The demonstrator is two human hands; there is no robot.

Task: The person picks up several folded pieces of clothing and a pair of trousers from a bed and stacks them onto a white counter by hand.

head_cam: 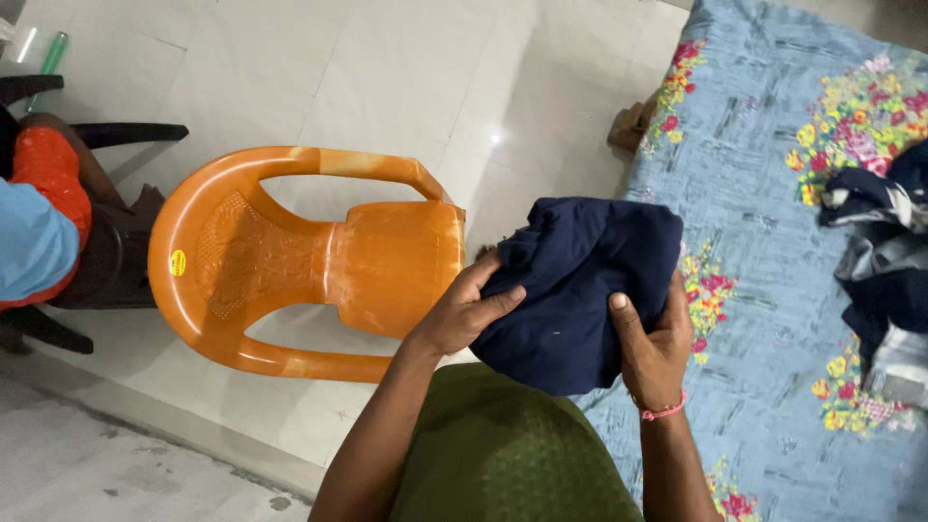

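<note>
Blue cotton with bright flower clusters covers the bed [773, 290], which fills the right side of the view and is the largest thing here. Next in size, the pale tiled floor [387, 77] spreads across the top and left, with a glare spot near the middle. On it stands 1 orange plastic chair [300, 261], seen from above, its curved back and armrests open and its seat toward the bed; a small yellow sticker sits on the backrest. At the far left edge another person [39, 232] in a light blue top and orange-red shorts sits on a dark chair [58, 329], only partly in view.

Near the bed's right edge lies a heap of dark and grey clothes [884, 271], well apart from the hands.

In the centre, held up in front of the person's green-clad body and over the gap between chair and bed, is a folded navy garment [580, 280]. The left hand [464, 309] grips its left edge, thumb lying across the top of the cloth and fingers curled beneath. The right hand [657, 348] clasps the lower right corner, thumb pressed on the front face, fingers wrapped behind; a pink thread band [665, 411] circles that wrist.
</note>
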